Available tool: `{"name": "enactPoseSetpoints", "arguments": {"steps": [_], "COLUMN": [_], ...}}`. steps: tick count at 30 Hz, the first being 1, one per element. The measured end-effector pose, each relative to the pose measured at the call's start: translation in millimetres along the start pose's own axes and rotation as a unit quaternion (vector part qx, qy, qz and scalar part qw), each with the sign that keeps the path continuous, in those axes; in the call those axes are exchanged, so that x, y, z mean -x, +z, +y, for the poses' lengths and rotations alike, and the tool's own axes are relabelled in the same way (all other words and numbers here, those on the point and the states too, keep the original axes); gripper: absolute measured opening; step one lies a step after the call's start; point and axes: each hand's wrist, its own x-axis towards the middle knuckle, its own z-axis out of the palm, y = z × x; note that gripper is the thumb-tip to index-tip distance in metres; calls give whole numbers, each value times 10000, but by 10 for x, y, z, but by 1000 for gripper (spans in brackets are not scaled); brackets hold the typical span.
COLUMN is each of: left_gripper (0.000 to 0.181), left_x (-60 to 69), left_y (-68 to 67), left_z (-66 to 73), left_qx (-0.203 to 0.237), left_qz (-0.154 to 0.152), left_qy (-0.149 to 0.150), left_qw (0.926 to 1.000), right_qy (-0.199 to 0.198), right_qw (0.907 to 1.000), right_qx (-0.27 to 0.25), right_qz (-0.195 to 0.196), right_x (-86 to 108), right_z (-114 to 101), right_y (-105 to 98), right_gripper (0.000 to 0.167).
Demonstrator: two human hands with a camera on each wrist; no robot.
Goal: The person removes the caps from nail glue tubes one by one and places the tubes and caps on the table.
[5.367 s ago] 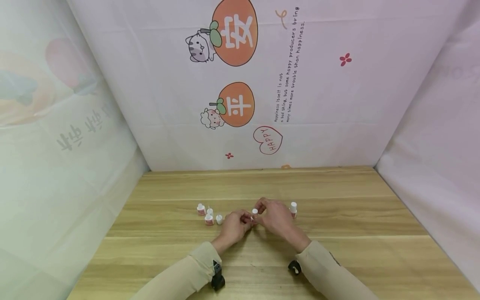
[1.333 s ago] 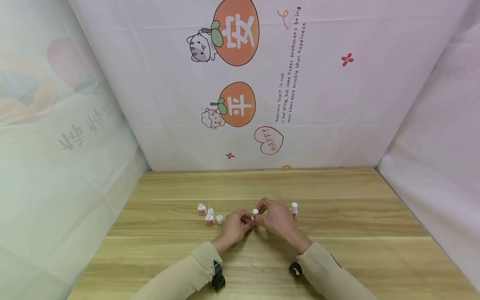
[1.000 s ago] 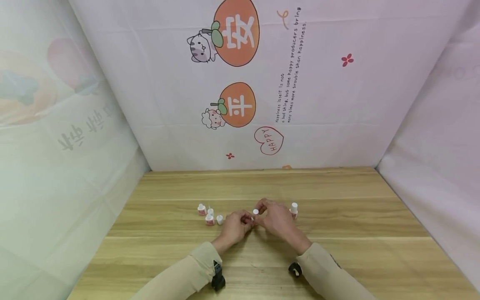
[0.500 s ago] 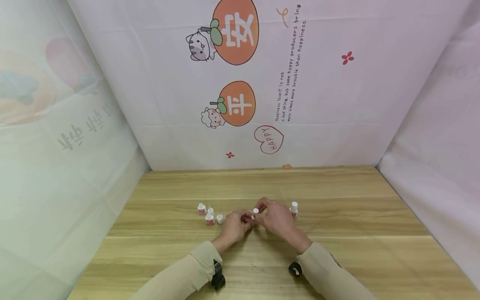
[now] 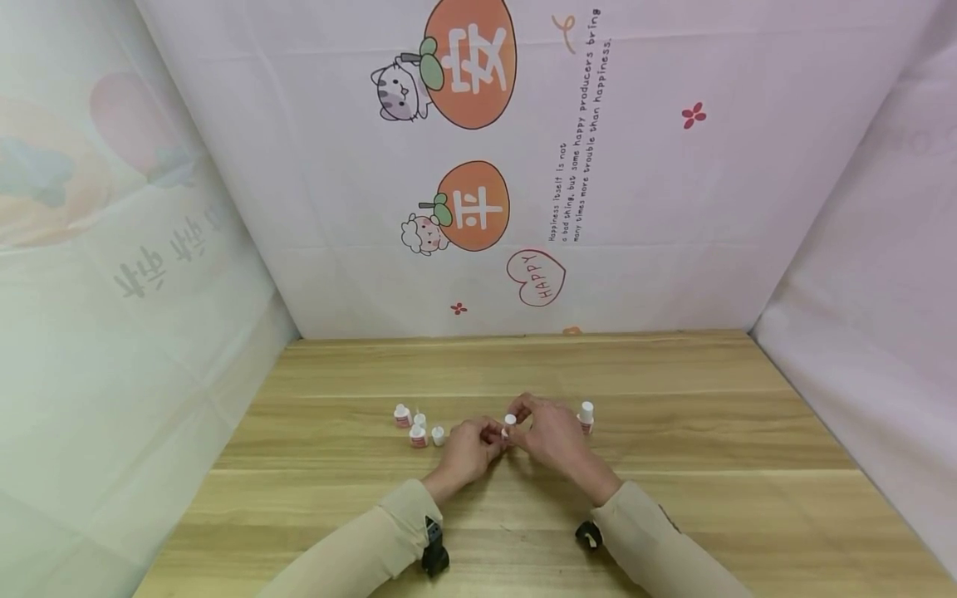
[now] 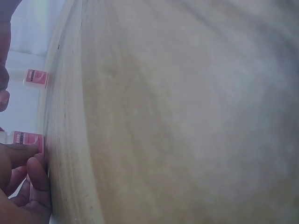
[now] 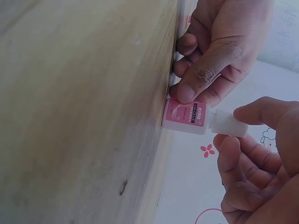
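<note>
A small nail glue bottle (image 7: 186, 115) with a pink label stands on the wooden table between both hands. My left hand (image 5: 467, 453) pinches its body low down, thumb over the label's edge, as the right wrist view shows. My right hand (image 5: 553, 436) pinches the white cap (image 7: 229, 124) on its top between thumb and fingers. The cap sits on the bottle neck; how tightly, I cannot tell. In the left wrist view the same bottle is partly hidden by the left fingers. Another capped bottle (image 5: 586, 418) stands just right of my right hand.
Left of my left hand stand two bottles, one behind (image 5: 402, 417) and one nearer (image 5: 419, 437). Beside them lie a loose white cap (image 5: 438, 436) and a white piece with a thin spike (image 5: 420, 421). A printed cloth wall (image 5: 643, 274) rises behind the table (image 5: 673, 515).
</note>
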Motion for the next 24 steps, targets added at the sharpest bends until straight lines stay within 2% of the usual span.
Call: {"name": "enactPoseSetpoints", "arguments": {"steps": [6, 13, 20, 24], "left_gripper": [9, 9, 9, 8], "left_x": [9, 10, 13, 12], "left_y": [-1, 1, 3, 8], "left_z": [5, 4, 4, 2], "left_qx": [-25, -40, -62, -53], "left_qz": [27, 34, 106, 80], "left_qy": [17, 2, 77, 42], "left_qw": [10000, 10000, 9999, 9999], "right_qy": [1, -38, 48, 70], "right_qw": [9998, 10000, 9998, 9999], "right_qx": [214, 35, 166, 90], "right_qz": [25, -6, 28, 2], "right_x": [2, 15, 10, 9], "right_z": [-3, -7, -24, -21], "right_y": [-5, -13, -13, -16], "right_gripper": [23, 16, 23, 20]}}
